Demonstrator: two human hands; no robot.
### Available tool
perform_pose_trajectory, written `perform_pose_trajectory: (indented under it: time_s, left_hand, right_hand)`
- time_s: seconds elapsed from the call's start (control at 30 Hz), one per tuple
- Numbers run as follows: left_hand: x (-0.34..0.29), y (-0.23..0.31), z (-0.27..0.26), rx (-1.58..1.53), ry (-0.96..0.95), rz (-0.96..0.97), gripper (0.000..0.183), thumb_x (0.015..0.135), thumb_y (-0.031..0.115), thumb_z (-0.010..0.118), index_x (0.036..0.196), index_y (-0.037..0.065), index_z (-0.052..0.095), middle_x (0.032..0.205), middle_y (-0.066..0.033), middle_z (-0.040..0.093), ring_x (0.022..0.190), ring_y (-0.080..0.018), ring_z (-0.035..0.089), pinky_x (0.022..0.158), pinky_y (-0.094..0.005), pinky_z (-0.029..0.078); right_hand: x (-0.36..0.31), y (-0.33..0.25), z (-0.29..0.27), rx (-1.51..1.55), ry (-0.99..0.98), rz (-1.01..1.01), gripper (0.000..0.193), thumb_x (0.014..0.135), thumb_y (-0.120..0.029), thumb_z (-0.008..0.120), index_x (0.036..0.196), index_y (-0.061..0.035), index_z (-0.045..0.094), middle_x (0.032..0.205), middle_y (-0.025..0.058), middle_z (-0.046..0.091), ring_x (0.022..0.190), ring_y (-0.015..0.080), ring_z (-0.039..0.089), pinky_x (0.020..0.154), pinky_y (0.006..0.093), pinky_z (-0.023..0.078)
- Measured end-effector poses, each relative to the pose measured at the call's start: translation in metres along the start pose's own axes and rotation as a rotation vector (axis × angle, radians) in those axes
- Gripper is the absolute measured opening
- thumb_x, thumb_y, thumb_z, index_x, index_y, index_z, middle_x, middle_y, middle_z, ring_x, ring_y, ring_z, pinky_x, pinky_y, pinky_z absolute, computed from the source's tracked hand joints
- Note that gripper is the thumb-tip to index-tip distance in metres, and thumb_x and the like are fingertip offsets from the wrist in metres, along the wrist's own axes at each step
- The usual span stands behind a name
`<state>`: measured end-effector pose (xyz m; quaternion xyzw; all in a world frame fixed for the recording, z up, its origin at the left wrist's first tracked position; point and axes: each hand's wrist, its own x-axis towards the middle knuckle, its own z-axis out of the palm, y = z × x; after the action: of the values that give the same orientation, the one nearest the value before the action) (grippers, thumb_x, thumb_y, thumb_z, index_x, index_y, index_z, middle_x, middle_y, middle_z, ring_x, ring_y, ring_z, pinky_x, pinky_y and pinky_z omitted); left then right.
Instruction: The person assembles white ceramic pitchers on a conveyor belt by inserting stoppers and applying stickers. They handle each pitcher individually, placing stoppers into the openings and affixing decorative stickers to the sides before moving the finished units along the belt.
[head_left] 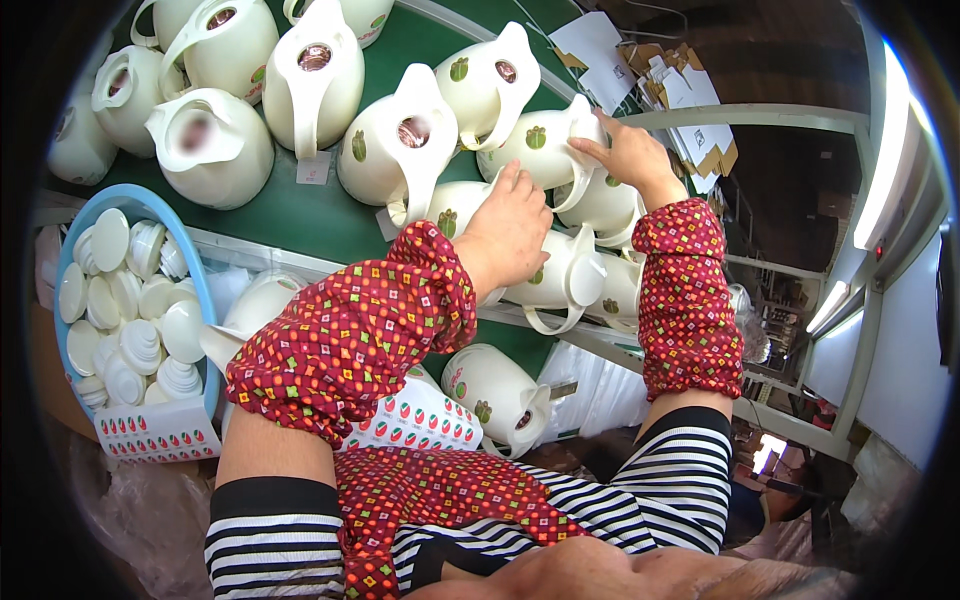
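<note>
Cream vacuum jugs with green emblems stand in rows on a green work surface. My left hand curls over the top of one vacuum jug, its fingers close together and hiding most of the jug's mouth. To the right and farther off, my right hand grips the lid end of another vacuum jug between thumb and fingers. A lidded jug sits just right of my left hand. Several jugs farther left, such as this uncapped jug, show shiny coppery insides.
A blue basket full of white lids stands at the left. A sheet of red-and-green stickers lies near me, beside a tilted jug. Flattened cartons are stacked at the far right, next to a metal frame.
</note>
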<state>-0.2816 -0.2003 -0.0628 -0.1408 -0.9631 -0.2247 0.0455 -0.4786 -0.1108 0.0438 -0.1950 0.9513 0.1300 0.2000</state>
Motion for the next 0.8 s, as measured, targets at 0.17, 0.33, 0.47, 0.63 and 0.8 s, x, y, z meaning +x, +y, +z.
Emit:
perform_pose_trajectory:
  time_s: [0.17,0.33,0.47,0.63,0.8]
  left_hand:
    - [-0.001,0.006,-0.002,-0.022,0.016,0.022,0.058,0.090,0.050,0.068,0.120,0.001,0.071,0.125,-0.0189,0.065,0.136,-0.0385,0.049,0.126,-0.0560,0.020]
    - [-0.002,0.005,0.000,-0.037,0.010,0.013,0.055,0.088,0.049,0.070,0.118,0.002,0.072,0.120,-0.0171,0.065,0.132,-0.0370,0.050,0.126,-0.0563,0.020]
    - [-0.002,0.007,0.000,-0.037,0.014,0.024,0.055,0.087,0.049,0.070,0.117,0.002,0.072,0.120,-0.0169,0.065,0.131,-0.0368,0.051,0.126,-0.0563,0.020]
    - [-0.004,0.010,0.000,-0.057,0.003,0.015,0.055,0.086,0.047,0.071,0.117,0.002,0.072,0.119,-0.0168,0.065,0.131,-0.0368,0.051,0.126,-0.0568,0.020]
    - [-0.004,0.012,0.000,-0.048,-0.015,0.020,0.057,0.086,0.048,0.071,0.120,0.002,0.070,0.122,-0.0168,0.064,0.132,-0.0370,0.050,0.126,-0.0575,0.019]
  right_hand:
    - [0.014,0.045,0.020,-0.050,0.239,-0.393,0.084,0.086,-0.056,0.073,0.154,-0.0132,0.049,0.114,0.0220,0.073,0.104,0.0348,0.074,0.090,0.0449,0.059]
    - [0.017,0.012,0.012,-0.133,0.022,0.092,0.083,0.094,-0.062,0.064,0.155,-0.0081,0.048,0.106,0.0253,0.076,0.102,0.0394,0.074,0.094,0.0480,0.057]
    - [0.007,0.036,0.032,-0.050,0.203,-0.281,0.082,0.090,-0.055,0.073,0.155,-0.0109,0.048,0.117,0.0302,0.072,0.110,0.0428,0.071,0.100,0.0468,0.054]
    - [0.003,0.015,0.037,-0.063,0.125,-0.090,0.087,0.092,-0.064,0.065,0.152,-0.0037,0.050,0.118,0.0329,0.070,0.112,0.0444,0.070,0.103,0.0462,0.053]
    - [0.015,0.027,0.044,0.159,0.144,0.057,0.093,0.093,-0.072,0.058,0.144,0.0052,0.056,0.116,0.0331,0.071,0.109,0.0428,0.072,0.102,0.0447,0.054]
